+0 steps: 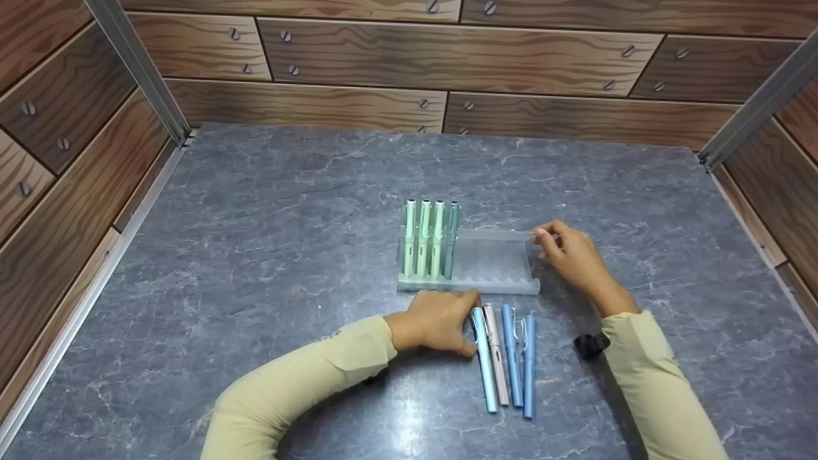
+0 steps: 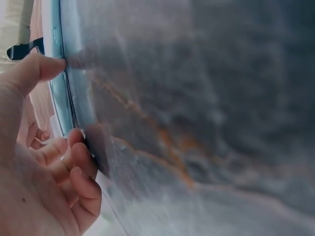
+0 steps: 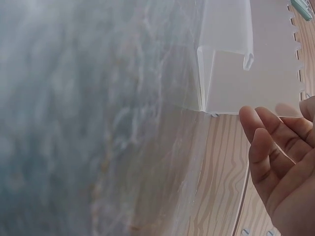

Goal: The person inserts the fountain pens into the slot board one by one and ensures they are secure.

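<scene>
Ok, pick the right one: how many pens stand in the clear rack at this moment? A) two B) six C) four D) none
C: the head view shows four green pens upright in the left slots of the clear rack, while four more pens lie on the table by the left hand.

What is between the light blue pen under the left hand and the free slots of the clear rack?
Nothing visible. The light blue pen lies just in front of the clear rack, whose free slots right of the four green pens are open. The left hand pinches the pen's top.
</scene>
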### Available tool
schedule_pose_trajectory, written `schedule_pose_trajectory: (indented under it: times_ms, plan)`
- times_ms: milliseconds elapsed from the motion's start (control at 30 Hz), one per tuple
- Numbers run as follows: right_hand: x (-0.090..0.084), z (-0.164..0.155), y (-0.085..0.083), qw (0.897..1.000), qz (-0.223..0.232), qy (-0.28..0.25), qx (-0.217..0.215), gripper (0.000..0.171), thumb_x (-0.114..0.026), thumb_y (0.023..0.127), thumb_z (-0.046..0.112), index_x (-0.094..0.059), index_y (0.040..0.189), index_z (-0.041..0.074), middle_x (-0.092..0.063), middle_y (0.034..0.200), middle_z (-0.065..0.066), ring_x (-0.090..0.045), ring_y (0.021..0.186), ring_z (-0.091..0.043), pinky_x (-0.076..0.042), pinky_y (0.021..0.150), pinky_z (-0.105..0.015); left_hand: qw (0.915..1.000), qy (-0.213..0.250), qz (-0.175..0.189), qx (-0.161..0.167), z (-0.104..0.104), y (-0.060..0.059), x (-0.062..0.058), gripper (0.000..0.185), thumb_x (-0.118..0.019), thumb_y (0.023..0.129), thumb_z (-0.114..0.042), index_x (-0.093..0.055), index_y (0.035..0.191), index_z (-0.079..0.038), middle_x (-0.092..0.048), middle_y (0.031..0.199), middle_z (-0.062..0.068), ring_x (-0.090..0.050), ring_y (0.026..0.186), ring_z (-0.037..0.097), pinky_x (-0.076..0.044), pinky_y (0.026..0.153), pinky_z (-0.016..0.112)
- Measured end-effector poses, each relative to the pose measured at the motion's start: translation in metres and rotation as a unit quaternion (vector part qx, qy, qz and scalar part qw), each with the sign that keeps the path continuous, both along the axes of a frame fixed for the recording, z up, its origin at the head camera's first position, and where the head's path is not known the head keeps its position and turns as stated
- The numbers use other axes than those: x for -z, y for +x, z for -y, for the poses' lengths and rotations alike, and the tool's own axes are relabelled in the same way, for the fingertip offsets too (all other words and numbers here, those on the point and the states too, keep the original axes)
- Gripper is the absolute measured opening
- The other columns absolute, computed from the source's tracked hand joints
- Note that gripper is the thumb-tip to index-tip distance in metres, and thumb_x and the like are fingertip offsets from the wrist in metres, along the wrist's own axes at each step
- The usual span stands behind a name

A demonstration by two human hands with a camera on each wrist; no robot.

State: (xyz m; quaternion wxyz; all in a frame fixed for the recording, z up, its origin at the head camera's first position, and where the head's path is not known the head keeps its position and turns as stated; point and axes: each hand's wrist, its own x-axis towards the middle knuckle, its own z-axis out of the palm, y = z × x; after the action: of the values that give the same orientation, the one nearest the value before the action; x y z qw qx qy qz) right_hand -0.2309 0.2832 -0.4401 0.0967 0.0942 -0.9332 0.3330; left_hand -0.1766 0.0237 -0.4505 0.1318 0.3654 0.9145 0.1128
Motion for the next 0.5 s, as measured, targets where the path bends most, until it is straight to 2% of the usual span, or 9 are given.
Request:
schedule_pose_trajectory:
  times_ms: [200, 500]
  plan:
    - [0.0004, -0.0003, -0.0001, 1.0, 0.004, -0.005, 0.001, 0.028, -0.049, 0.101, 0.019, -0.063, 0.105, -0.004, -0.07, 0.095, -0.021, -0.068, 0.073, -0.034, -0.044, 0.059, -0.015, 0.9996, 0.019, 0.017, -0.009, 0.0036, -0.0004, -0.0018, 0.062, -0.076, 0.071, -0.047, -0.048, 0.12, -0.02, -0.066, 0.093, -0.004, -0.057, 0.07, 0.013, -0.038, 0.051, 0.028]
    - [0.0007, -0.0005, 0.0002, 1.0, 0.004, -0.01, 0.0, 0.027, -0.049, 0.101, 0.019, -0.063, 0.105, -0.004, -0.07, 0.095, -0.022, -0.068, 0.072, -0.034, -0.045, 0.059, -0.014, 0.9959, 0.06, 0.06, -0.032, 0.0072, -0.0021, -0.0077, 0.069, -0.074, 0.074, -0.041, -0.045, 0.132, -0.019, -0.057, 0.071, -0.011, -0.052, 0.06, 0.007, -0.04, 0.049, 0.025]
